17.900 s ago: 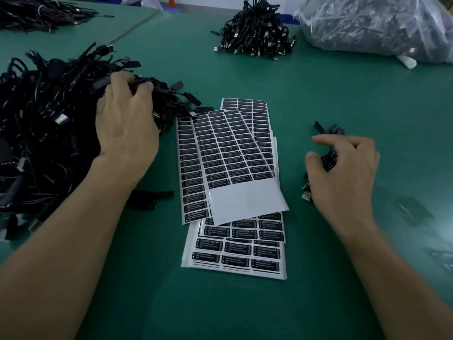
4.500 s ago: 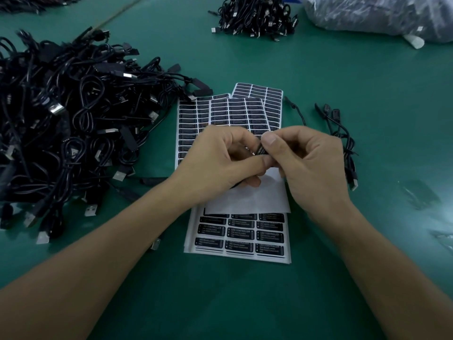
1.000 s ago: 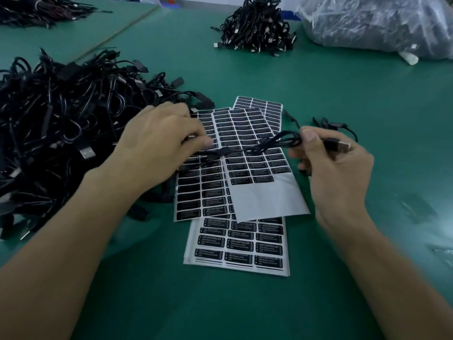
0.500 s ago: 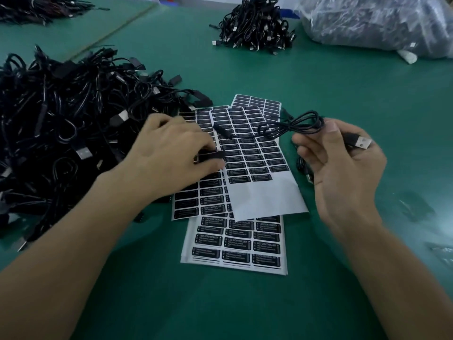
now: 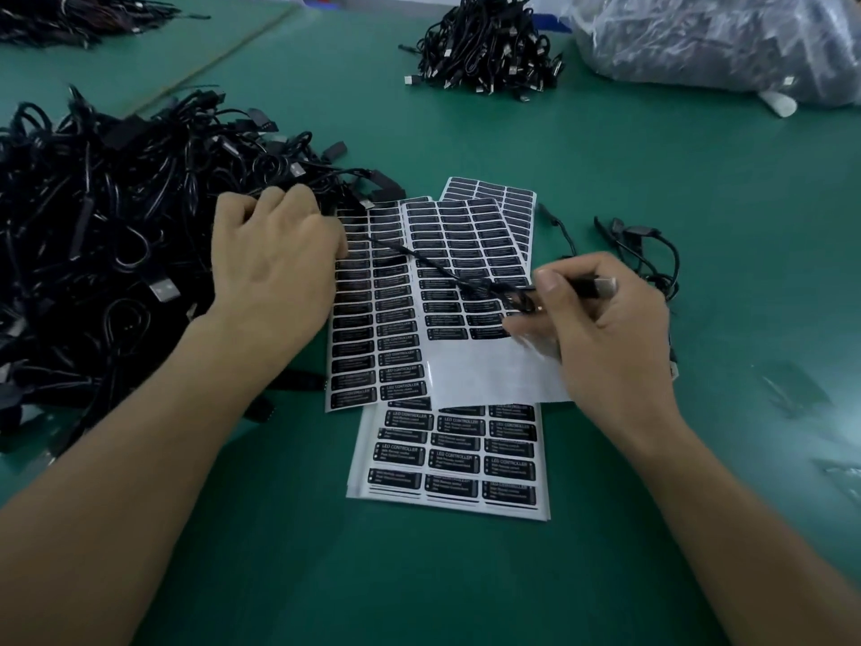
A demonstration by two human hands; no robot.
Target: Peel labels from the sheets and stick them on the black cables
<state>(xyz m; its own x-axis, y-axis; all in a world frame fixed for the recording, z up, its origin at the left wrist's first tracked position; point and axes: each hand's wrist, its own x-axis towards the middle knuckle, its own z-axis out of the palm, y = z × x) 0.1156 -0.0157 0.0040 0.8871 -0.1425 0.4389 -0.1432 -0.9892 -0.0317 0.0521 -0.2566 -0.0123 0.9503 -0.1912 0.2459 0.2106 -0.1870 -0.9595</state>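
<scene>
Several white label sheets [image 5: 447, 463] with black LED CONTROLLER labels lie fanned out mid-table; the top sheet [image 5: 466, 258] has a bare white lower part. My right hand [image 5: 605, 333] pinches a black cable [image 5: 447, 272] near its USB plug, over the sheets' right side. That cable runs left across the labels to my left hand [image 5: 275, 263], whose curled fingers rest at the edge of the big pile of black cables [image 5: 93, 254]; what the fingers hold is hidden.
A few loose black cables [image 5: 643, 249] lie right of the sheets. A smaller cable heap [image 5: 489, 44] sits at the back centre, a clear plastic bag of cables [image 5: 717, 39] at the back right, another cable heap [image 5: 70, 16] at the far left.
My left hand has moved left and back to the edge of the big pile. My right hand has dropped lower over the sheets, and the cable is now stretched between the hands.
</scene>
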